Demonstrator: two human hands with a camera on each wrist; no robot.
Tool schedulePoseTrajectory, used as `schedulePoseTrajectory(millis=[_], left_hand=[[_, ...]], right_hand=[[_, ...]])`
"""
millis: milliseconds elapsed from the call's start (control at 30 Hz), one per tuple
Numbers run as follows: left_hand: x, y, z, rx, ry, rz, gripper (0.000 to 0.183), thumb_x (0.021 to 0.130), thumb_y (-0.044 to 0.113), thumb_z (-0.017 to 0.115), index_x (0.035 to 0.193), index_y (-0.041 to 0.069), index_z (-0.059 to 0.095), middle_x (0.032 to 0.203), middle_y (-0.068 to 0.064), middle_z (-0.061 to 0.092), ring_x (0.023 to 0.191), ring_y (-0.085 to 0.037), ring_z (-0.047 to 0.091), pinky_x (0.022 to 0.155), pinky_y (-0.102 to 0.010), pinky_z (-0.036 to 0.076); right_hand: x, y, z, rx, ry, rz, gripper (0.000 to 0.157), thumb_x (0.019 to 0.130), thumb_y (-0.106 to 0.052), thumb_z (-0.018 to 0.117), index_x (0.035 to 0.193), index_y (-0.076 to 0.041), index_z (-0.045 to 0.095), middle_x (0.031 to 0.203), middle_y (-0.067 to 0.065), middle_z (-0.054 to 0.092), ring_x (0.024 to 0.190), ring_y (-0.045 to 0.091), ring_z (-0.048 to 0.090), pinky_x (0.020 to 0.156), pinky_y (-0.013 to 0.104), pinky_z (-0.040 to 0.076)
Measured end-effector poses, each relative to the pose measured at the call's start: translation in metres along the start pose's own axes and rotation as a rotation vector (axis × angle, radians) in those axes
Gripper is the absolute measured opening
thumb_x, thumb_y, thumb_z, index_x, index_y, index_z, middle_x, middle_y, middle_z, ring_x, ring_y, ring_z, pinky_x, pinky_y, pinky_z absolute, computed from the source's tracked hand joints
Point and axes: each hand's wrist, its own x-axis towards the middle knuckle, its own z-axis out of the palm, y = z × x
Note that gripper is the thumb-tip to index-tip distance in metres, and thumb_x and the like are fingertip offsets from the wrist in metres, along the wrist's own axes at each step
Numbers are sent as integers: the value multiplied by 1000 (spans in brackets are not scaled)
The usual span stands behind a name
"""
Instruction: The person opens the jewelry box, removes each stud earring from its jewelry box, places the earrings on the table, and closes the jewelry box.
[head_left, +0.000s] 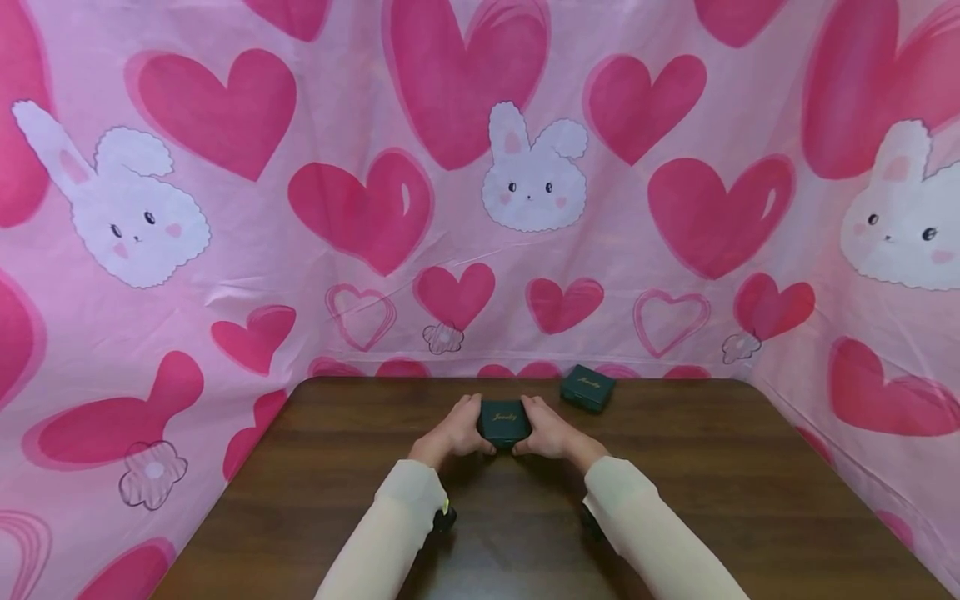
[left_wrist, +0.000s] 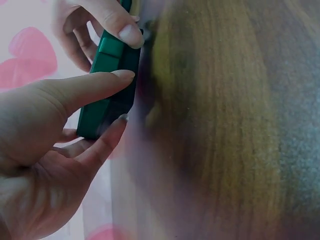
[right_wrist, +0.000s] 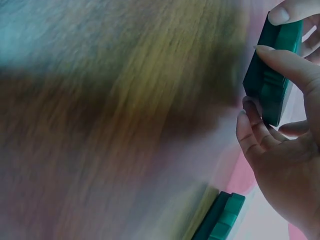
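Observation:
A dark green jewelry box (head_left: 505,422) with gold lettering on its lid is held between both hands, over the middle of the table. My left hand (head_left: 455,428) grips its left end, thumb on the near side and fingers around the far side. Its right end is gripped the same way by my right hand (head_left: 550,430). Both wrist views show the box's green side (left_wrist: 111,47) with a small front tab, the thumbs pressed close to it. The lid is down, so the inside is hidden.
A second dark green jewelry box (head_left: 588,388) of the same look lies at the table's back edge, right of the hands. The brown wooden table (head_left: 360,467) is bordered at the back and sides by pink cloth (head_left: 480,250) with hearts and rabbits.

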Motion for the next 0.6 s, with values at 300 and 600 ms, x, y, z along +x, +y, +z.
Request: schedulePoseTrajectory(millis=[300,600], left_hand=[[-7,8,-3,16,-27,51,92,75,15,93,147,-5,39,131,-17,52,118,-30,51,110,-47,43],[-12,19,-4,-1,-37,83,91,75,15,93,146,-4,40,131,-15,52,115,-28,52,107,-44,46]], right_hand=[[-16,2,-8,2,8,-9,106,75,-25,92,153,9,30,131,21,48,117,31,52,108,50,42],[-29,2,-19,6,-5,-23,100,74,-29,92,150,6,37,125,16,48,111,27,53,105,48,46]])
